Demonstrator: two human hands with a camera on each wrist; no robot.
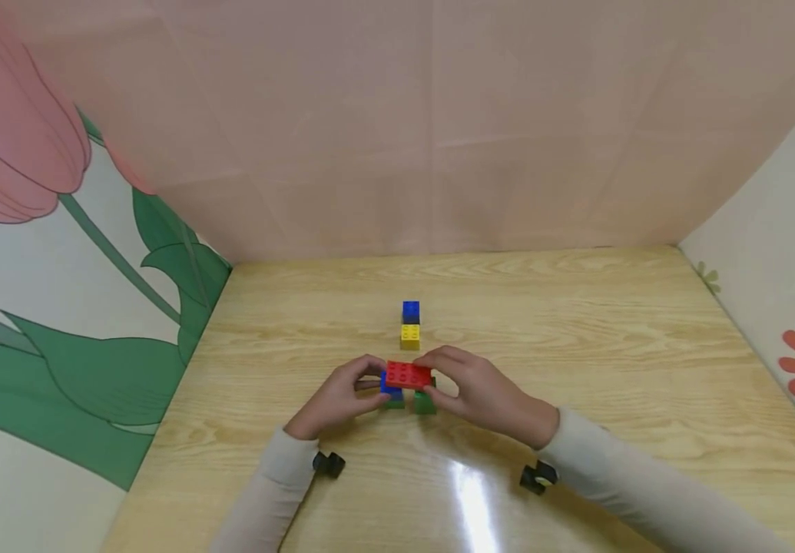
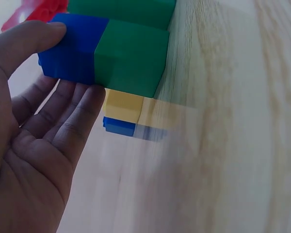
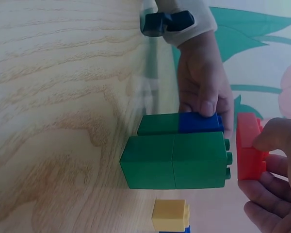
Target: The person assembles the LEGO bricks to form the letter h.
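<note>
My left hand (image 1: 333, 397) pinches a blue brick (image 2: 76, 48) between thumb and fingers. That blue brick sits on a green brick (image 2: 131, 58) on the table. Beside this stack stand two green bricks, a lower one (image 3: 148, 162) and an upper one (image 3: 200, 160) with studs on top. My right hand (image 1: 490, 398) grips a red brick (image 1: 407, 375) by its right end, thumb on one side and fingers on the other. In the right wrist view the red brick (image 3: 249, 150) is held just above the two stacks, with a small gap to their studs.
Behind the stacks, a yellow brick (image 1: 410, 336) and a blue brick (image 1: 411, 311) stand in line on the wooden table (image 1: 577, 322). A pink cloth backdrop (image 1: 432, 138) rises at the back. Flower-print panels flank the table at left (image 1: 114, 376) and right (image 1: 763, 253).
</note>
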